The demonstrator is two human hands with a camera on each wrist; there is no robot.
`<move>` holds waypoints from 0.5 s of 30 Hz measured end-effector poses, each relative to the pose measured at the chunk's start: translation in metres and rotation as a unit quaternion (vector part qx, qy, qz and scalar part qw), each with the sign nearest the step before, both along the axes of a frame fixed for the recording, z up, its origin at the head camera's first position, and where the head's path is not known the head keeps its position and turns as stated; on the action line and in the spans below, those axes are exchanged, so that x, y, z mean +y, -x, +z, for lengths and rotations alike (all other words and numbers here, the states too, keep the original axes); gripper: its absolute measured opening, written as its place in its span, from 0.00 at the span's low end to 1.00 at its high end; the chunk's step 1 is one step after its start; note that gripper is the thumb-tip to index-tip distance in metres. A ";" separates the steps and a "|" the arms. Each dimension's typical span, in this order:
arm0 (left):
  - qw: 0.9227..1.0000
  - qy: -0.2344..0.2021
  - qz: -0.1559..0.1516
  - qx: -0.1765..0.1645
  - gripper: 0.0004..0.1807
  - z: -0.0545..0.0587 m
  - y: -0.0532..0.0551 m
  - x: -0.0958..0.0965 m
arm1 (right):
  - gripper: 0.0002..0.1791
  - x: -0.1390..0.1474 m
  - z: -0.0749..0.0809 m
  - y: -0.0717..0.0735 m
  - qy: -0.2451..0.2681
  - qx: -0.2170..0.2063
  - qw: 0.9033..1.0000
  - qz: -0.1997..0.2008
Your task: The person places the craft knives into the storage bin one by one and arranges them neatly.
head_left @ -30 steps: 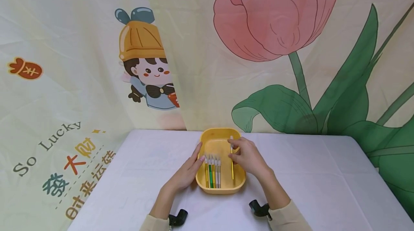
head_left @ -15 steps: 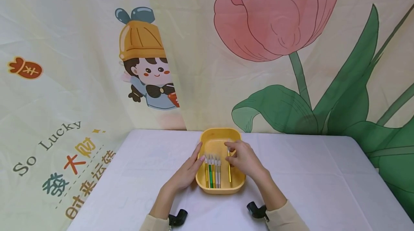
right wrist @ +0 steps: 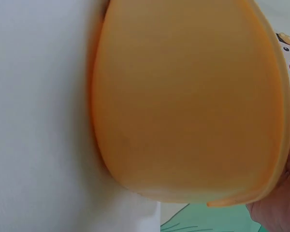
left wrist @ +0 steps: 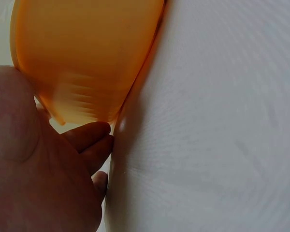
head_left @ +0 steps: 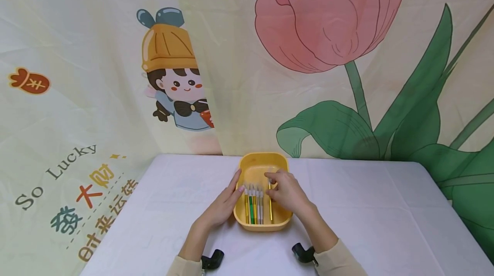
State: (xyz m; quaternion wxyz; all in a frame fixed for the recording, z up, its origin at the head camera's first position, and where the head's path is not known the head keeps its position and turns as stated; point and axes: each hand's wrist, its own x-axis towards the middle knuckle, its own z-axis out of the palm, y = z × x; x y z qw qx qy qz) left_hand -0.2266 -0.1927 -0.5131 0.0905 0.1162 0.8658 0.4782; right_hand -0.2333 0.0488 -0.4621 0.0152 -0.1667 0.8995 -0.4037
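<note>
In the head view, a yellow tray (head_left: 264, 227) stands on the table. Inside its left half lie several slim pen-like tools (head_left: 253, 209) side by side, with gold, green and silver handles and pale pointed tips. My right hand (head_left: 287, 192) pinches the upper end of a similar gold pen-like tool (head_left: 271, 211) just right of that row, its lower end close over the tray floor. My left hand (head_left: 221, 203) rests against the tray's left side, fingers straight along the outer wall, thumb at the rim. The left wrist view shows the fingers (left wrist: 89, 142) at the wall.
A white cloth covers the table (head_left: 366, 216), and the tray stands near its back edge. Behind hangs a printed curtain (head_left: 239, 74) with a tulip and a cartoon child. Black wrist cameras (head_left: 302, 253) sit at both wrists.
My right hand has moved left with the gold pen-like tool, bringing it closer to the row and slightly nearer to me. The left hand and the tray have stayed in place.
</note>
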 end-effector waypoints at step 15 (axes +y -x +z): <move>1.000 0.001 0.000 -0.006 0.34 0.001 0.000 -0.001 | 0.26 -0.012 -0.005 -0.004 -0.039 0.000 0.999 0.002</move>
